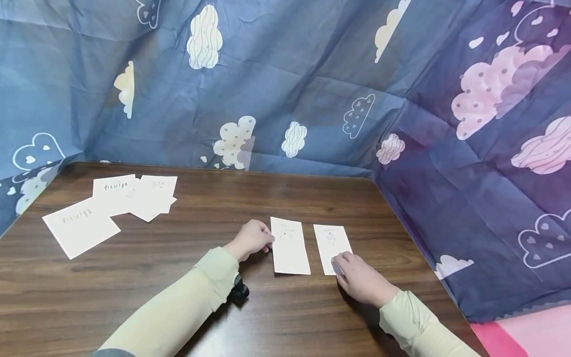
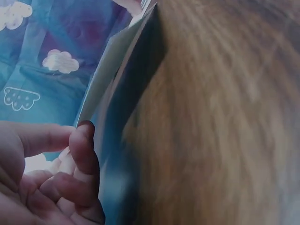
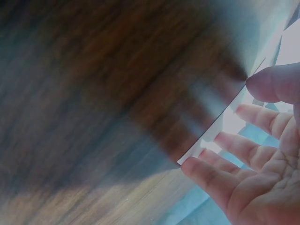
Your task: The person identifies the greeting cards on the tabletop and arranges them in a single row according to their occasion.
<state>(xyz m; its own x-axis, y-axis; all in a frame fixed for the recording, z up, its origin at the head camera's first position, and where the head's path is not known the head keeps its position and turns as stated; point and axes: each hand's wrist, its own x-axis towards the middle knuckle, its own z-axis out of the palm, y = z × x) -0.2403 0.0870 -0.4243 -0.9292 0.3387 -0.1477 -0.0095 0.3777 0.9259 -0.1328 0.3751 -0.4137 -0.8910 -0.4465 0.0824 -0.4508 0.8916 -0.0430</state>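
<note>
On the counter (image 1: pixel 200 297), the left hand (image 1: pixel 251 239) with curled fingers pinches the left card (image 1: pixel 290 246) by its edge; the right hand (image 1: pixel 362 280) rests relaxed fingertips on the right card (image 1: pixel 331 243). Only the head view shows loose sheets (image 1: pixel 111 206) far left.

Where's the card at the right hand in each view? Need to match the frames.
Head: right card lies flat right of centre, its near corner under the right hand.
Left wrist: not surely in it; the pale sheet there looks like the left card, by the left hand.
Right wrist: card's edge shows at right, at the fingertips.
Shared landmark: the brown wooden table.
</note>
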